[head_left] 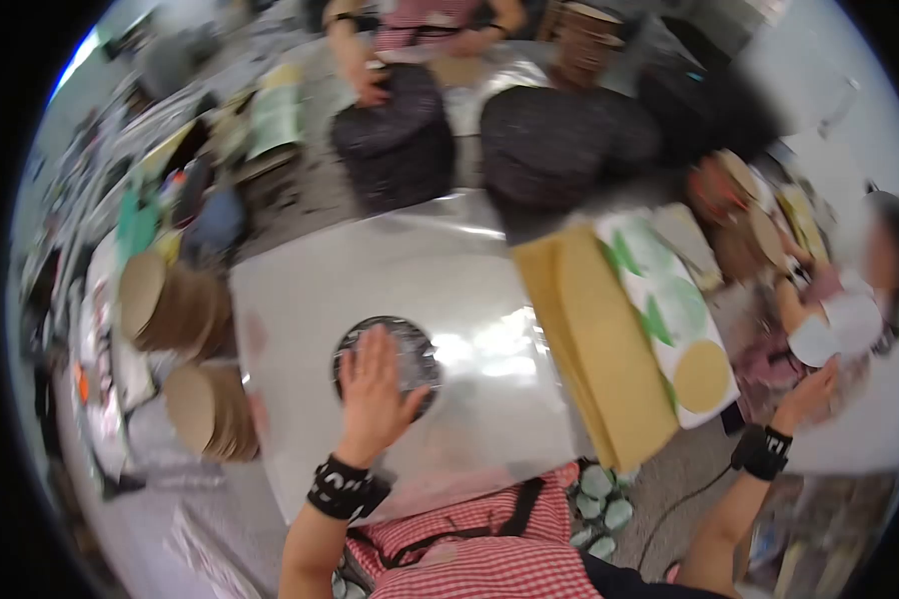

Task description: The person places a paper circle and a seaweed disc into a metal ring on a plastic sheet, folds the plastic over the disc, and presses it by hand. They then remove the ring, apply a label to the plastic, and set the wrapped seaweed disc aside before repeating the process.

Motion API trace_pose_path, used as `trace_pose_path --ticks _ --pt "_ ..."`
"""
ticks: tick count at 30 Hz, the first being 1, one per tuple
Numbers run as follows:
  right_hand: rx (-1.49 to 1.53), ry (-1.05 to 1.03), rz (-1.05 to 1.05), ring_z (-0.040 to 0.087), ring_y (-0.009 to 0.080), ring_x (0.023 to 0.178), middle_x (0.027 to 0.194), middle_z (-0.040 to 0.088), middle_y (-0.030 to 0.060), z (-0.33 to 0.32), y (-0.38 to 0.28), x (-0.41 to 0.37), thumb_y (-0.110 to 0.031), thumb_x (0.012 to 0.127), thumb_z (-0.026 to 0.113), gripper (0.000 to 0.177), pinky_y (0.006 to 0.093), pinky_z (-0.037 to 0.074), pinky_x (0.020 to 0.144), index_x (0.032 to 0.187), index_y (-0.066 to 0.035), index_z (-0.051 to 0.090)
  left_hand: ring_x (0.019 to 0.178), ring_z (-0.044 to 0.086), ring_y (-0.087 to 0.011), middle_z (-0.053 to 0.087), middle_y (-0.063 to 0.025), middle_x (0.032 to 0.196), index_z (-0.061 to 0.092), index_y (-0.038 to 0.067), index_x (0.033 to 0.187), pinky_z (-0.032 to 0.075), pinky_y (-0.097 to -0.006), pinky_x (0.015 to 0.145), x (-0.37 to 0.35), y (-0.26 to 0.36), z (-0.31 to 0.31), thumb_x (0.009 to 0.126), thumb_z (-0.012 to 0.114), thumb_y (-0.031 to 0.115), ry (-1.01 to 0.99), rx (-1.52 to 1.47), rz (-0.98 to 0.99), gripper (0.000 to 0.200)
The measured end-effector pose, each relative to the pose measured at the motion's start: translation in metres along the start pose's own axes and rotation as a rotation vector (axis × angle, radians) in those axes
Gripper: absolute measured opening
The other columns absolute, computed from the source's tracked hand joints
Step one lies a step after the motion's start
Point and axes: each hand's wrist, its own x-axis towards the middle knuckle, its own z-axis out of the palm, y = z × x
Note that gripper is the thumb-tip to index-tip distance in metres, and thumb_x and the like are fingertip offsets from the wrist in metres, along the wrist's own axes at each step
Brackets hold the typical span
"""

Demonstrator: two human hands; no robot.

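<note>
The round dark disc [416, 361] lies on the shiny sheet [295, 329] directly under the flattened left hand [372, 394], while the farther right hand [806, 397], its grip unclear, is beside a pale disc [815, 340].

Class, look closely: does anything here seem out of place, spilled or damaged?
Nothing clearly stands out: the left hand rests on the dark round piece, on the glossy sheet, with brown disc stacks alongside. Blur may hide small flaws.
</note>
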Motion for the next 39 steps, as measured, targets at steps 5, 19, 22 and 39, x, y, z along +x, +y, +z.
trace_pose_path --ticks 5,19,22,39 --pt "0.354 -0.455 -0.757 0.056 0.036 0.122 0.136 0.056 0.0228 0.048 -0.285 -0.112 -0.024 0.09 0.067 0.051 0.0453 0.042 0.11 0.131 0.004 0.059 0.152 0.025 -0.0424 0.029 -0.0225 0.164 0.045 0.006 0.152 0.016 -0.0611 0.121 -0.006 0.006 -0.004 0.093 0.064 0.048 0.091 0.052 -0.061 0.075" --pt "0.656 -0.906 -1.073 0.043 0.0403 0.143 0.147 0.049 0.0301 0.024 -0.468 -0.207 -0.062 0.091 0.061 0.091 0.0523 0.027 0.121 0.144 0.011 0.046 0.136 0.051 -0.025 0.054 -0.0074 0.148 0.045 0.01 0.149 0.037 -0.0435 0.116 -0.019 -0.017 0.04 0.083 0.08 0.033 0.101 -1.138 -0.169 0.078" --pt "1.185 -1.158 -0.728 0.042 0.0376 0.144 0.153 0.046 0.0241 0.083 -0.485 -0.234 -0.045 0.101 0.052 0.072 0.0544 0.022 0.123 0.151 0.005 0.04 0.137 0.051 -0.0253 0.052 -0.0085 0.149 0.046 0.009 0.148 0.037 -0.0446 0.116 -0.013 -0.008 0.027 0.083 0.079 0.029 0.143 -1.282 -0.277 0.076" --pt "1.05 -0.87 -1.11 0.034 0.0426 0.147 0.158 0.037 0.0228 0.086 -0.463 -0.251 -0.021 0.081 0.074 0.074 0.0559 0.029 0.118 0.149 -0.01 0.046 0.046 0.056 -0.0213 0.056 -0.0063 0.058 0.056 0.006 0.143 0.045 -0.0379 0.049 -0.053 0.028 -0.037 0.089 0.065 0.013 0.264 -0.067 -0.253 0.055"
